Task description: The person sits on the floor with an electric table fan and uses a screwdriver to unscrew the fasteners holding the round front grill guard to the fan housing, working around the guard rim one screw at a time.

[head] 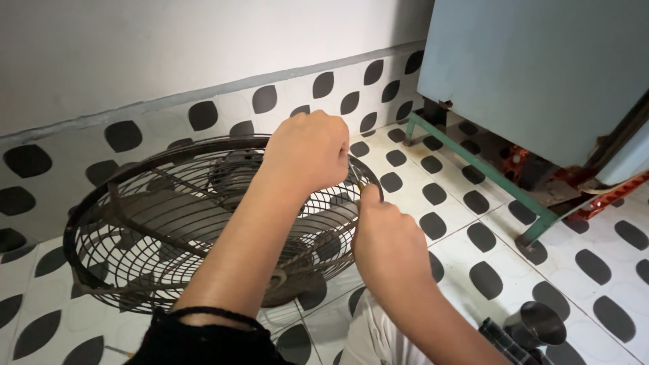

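I find the old fan (203, 223) lying on the tiled floor (466, 223) close against the tiled wall base, its dark, rusty wire guard (135, 230) facing up and the blades dimly visible beneath the wires. My left hand (307, 152) is closed in a fist over the far right part of the guard's rim (78, 260), the forearm crossing over the cage. My right hand (385, 247) sits just beside it, fingers pinched on a small piece at the rim's edge, which I take for a clip or catch, though it is too small to tell. The two hands are near each other but apart. Risks as I judge them: the guard wires are thin and corroded, so a hard pull at one point could bend the rim or snap a wire; rusty edges could cut the fingers if the pinch slips; and the fan is not braced, so uneven force from the fist could tip or slide it on the smooth tiles. To the right stands a pale blue cabinet (541, 67) on a green metal frame (487, 176), well apart from the fan. A small steel cup (537, 326) stands on the floor near my right forearm, where a sudden elbow movement could knock it over.
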Demonstrator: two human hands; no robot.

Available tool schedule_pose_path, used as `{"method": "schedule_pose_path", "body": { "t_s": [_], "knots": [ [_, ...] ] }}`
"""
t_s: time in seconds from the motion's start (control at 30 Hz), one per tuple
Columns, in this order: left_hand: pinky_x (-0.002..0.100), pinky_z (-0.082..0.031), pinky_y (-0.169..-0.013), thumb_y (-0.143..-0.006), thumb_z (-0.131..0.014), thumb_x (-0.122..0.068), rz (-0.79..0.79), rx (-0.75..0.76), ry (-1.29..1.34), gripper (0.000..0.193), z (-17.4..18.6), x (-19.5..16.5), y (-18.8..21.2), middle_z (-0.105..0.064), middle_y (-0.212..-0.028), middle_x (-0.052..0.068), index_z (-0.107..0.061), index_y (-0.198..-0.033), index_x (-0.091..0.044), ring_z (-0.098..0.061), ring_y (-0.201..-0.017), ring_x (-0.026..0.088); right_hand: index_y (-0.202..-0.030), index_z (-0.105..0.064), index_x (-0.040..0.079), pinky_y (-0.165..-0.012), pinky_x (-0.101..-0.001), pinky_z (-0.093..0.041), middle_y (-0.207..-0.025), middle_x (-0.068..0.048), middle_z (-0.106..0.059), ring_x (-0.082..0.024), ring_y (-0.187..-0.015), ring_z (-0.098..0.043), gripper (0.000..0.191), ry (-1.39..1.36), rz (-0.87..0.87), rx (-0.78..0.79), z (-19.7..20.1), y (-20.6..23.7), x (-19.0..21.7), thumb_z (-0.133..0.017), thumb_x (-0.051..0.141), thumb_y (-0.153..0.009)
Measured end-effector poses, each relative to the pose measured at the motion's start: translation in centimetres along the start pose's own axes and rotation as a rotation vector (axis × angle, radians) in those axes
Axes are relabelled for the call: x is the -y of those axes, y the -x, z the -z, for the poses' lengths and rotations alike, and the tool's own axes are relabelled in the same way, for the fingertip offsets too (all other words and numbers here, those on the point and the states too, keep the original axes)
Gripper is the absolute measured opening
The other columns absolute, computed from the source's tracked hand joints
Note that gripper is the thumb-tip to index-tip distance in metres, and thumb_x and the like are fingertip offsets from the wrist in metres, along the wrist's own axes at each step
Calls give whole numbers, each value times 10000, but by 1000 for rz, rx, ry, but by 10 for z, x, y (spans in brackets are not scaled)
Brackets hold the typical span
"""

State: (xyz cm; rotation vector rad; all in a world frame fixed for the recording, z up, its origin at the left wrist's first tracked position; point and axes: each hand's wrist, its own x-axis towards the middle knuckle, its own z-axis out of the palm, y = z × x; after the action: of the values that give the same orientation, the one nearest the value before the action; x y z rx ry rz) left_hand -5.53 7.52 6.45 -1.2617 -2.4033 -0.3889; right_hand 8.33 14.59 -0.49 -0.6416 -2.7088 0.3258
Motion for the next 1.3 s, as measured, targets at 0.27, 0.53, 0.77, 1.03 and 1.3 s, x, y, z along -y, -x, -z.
{"method": "schedule_pose_path", "body": {
  "t_s": [0.27, 0.53, 0.77, 1.03, 1.3],
  "knots": [
    [441, -552, -779, -784, -690, -146, 21, 73, 27, 261, 2, -2, -2, -762, -884, 88, -756, -1034, -177, -714, -856, 313, -1224, -502, 0, -561, -487, -577, -803, -187, -685, -398, -657, -708, 364, 70, 62, -88, -3, -2, -4, -571, 50, -870],
    [389, -553, -766, -789, -769, -227, 12, 127, 110, 133, 8, -2, 5, -775, -911, -1, -799, -918, -235, -724, -857, 247, -1091, -645, 50, -658, -550, -544, -717, -262, -689, -470, -704, -685, 236, -315, -62, -42, 1, -2, -11, -563, 246, -986],
    [388, -549, -748, -769, -806, -255, 35, 82, 130, 76, 9, -4, 6, -767, -836, 4, -799, -837, -222, -722, -818, 241, -1120, -665, 26, -624, -437, -523, -747, -178, -693, -315, -662, -652, 244, -635, -58, 20, -4, -11, -25, -598, 190, -952],
    [398, -544, -732, -771, -806, -256, 23, 63, 142, 73, 8, -3, 8, -766, -819, 3, -796, -831, -216, -722, -810, 246, -1263, -524, 56, -586, -206, -480, -812, -26, -591, -84, -643, -550, 365, -1906, -473, 539, -18, -13, -47, -611, 115, -914],
    [422, -543, -698, -839, -716, -180, -10, 20, 111, 95, 5, -1, 10, -753, -800, 31, -800, -844, -226, -713, -775, 279, -1315, -422, 49, -515, -170, -457, -962, -76, -616, -75, -706, -583, 459, -1975, -456, 357, -34, -6, -27, -644, 68, -913]
  ]
}}
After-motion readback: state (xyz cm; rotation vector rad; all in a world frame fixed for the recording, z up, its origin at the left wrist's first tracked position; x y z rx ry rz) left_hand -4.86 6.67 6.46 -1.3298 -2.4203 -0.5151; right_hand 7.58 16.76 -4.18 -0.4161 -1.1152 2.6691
